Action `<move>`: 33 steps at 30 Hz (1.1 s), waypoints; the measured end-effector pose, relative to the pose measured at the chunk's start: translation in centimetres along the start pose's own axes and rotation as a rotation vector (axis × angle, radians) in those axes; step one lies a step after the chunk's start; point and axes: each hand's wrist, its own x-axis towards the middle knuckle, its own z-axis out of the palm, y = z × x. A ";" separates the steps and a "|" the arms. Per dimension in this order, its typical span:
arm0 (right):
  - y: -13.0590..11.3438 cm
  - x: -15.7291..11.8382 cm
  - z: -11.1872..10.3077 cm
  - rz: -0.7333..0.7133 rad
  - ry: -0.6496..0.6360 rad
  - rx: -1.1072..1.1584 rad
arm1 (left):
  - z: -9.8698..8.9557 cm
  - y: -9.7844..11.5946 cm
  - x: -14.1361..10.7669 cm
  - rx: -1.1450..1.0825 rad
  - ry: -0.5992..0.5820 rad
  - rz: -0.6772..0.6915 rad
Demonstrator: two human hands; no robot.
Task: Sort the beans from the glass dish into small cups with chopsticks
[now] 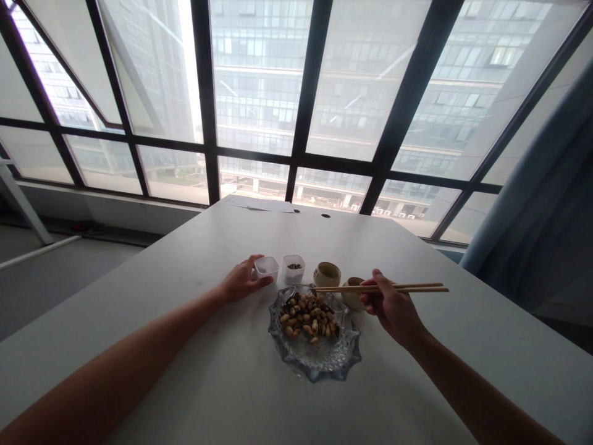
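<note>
My left hand (244,280) is around the left side of a small white plastic container (266,268), thumb in front and fingers behind. My right hand (391,306) grips a pair of wooden chopsticks (421,288), whose tips point left over the back rim of a scalloped glass bowl (314,369). Peanuts (303,321) and dark seeds lie in the bowl. A second white container (293,277) with small dark pieces stands beside the first. To its right are two beige cups, one in full view (327,274) and the other (353,300) partly hidden by the chopsticks and my right hand.
All the dishes stand on a white table (208,383). Papers (271,205) lie at its far edge, near two dark round holes. Behind are large windows with dark frames (296,162), and a blue-grey curtain (532,179) hangs at the right.
</note>
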 end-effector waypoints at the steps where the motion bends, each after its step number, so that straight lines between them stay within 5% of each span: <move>1: 0.0 0.0 0.0 0.000 -0.006 -0.006 | 0.0 0.0 0.0 -0.004 0.003 0.005; 11: -0.1 -0.1 0.3 0.020 -0.004 -0.001 | 0.5 0.4 -0.6 0.070 0.265 0.301; 19: 0.2 0.0 0.3 0.023 -0.005 -0.006 | 0.5 0.4 -0.8 0.160 0.176 0.155; 23: 0.2 0.0 0.3 0.027 -0.003 -0.008 | 0.2 0.5 -0.7 0.182 0.190 0.195; 27: 0.2 0.0 0.2 0.007 -0.011 -0.003 | -0.8 2.3 0.4 0.250 0.188 0.260; 33: 0.2 0.1 0.0 -0.005 -0.020 -0.010 | 0.0 5.8 3.6 0.327 -0.038 0.202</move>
